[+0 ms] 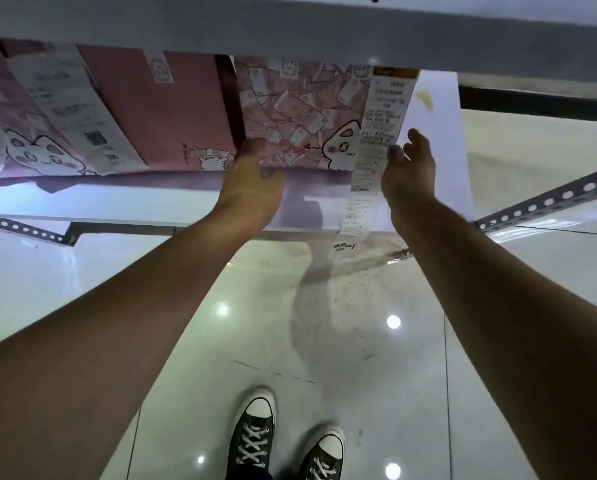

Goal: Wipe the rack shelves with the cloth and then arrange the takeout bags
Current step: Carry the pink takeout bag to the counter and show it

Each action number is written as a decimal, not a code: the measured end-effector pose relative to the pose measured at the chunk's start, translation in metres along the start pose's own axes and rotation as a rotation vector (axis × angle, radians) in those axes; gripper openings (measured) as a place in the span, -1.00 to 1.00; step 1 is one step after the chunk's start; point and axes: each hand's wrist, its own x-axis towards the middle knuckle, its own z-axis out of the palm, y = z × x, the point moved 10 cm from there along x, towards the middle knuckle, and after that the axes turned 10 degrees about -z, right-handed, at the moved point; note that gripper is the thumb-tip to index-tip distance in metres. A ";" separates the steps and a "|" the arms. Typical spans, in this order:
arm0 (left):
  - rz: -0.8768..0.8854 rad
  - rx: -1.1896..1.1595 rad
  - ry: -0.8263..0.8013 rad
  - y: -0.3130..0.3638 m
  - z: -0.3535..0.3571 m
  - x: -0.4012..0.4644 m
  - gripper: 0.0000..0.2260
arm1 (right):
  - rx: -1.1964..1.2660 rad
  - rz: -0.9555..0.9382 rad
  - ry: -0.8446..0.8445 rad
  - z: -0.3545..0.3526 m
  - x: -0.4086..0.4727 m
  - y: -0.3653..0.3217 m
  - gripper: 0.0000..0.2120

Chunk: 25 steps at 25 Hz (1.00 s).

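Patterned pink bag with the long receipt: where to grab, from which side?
Take the patterned bag by its two upright side edges, coming straight in from the shelf front. It stands upright, broad face forward; the left hand is already at its left edge, the right hand by the hanging receipt.

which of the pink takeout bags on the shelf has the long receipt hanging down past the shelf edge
The rightmost bag, covered in a scattered-card print. Its receipt trails below the shelf beside the right hand; the other receipts stay on their bags.

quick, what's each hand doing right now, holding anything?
Left hand: grips the bottom left corner of the patterned pink bag on the shelf.
Right hand: open, fingers beside the hanging receipt, holding nothing.
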 end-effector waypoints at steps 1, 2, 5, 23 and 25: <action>0.009 0.004 -0.001 0.002 -0.001 0.001 -0.54 | -0.005 0.003 -0.001 0.004 0.007 -0.002 -0.55; 0.006 0.013 0.008 0.001 -0.001 0.006 -0.53 | -0.022 0.009 0.006 0.006 0.012 -0.002 -0.56; -0.013 0.034 0.018 -0.003 -0.003 0.015 -0.53 | -0.016 0.018 0.071 0.006 0.027 -0.004 -0.72; -0.083 -0.106 -0.003 -0.016 -0.018 -0.038 -0.62 | 0.200 0.049 0.062 -0.054 -0.065 0.012 -0.87; -0.106 -0.085 -0.005 -0.022 -0.023 -0.067 -0.66 | 0.238 0.098 0.062 -0.062 -0.093 0.010 -0.88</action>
